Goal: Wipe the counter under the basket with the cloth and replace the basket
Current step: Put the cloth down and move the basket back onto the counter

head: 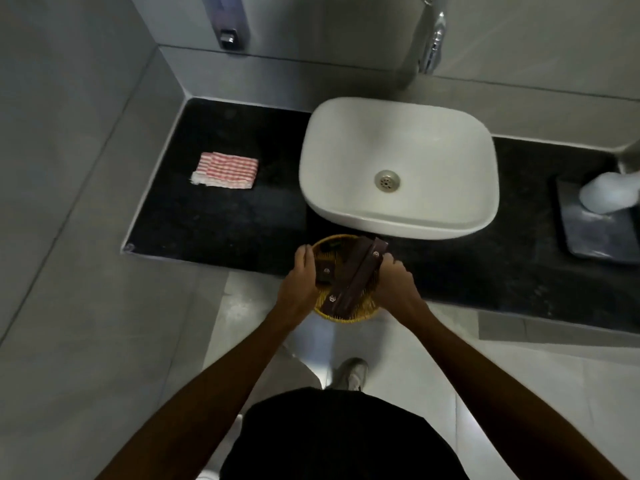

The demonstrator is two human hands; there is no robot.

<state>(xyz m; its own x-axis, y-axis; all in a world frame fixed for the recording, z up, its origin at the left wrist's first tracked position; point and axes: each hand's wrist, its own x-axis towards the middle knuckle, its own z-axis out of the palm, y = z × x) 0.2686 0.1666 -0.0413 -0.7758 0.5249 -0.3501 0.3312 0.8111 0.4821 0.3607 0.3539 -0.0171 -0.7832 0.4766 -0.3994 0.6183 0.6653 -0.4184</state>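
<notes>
A round yellow woven basket (346, 315) holding dark brown packets is gripped on both sides, over the front edge of the black counter (221, 223). My left hand (303, 277) clasps its left rim and my right hand (394, 282) clasps its right rim. Whether the basket touches the counter or hangs just above it, I cannot tell. A folded red-and-white checked cloth (227, 169) lies flat on the counter's left part, well away from both hands.
A white basin (398, 168) stands on the counter just behind the basket, with a chrome tap (433, 46) on the wall above. A grey tray (595, 223) with a white object sits at the far right. Grey tiled walls close the left side.
</notes>
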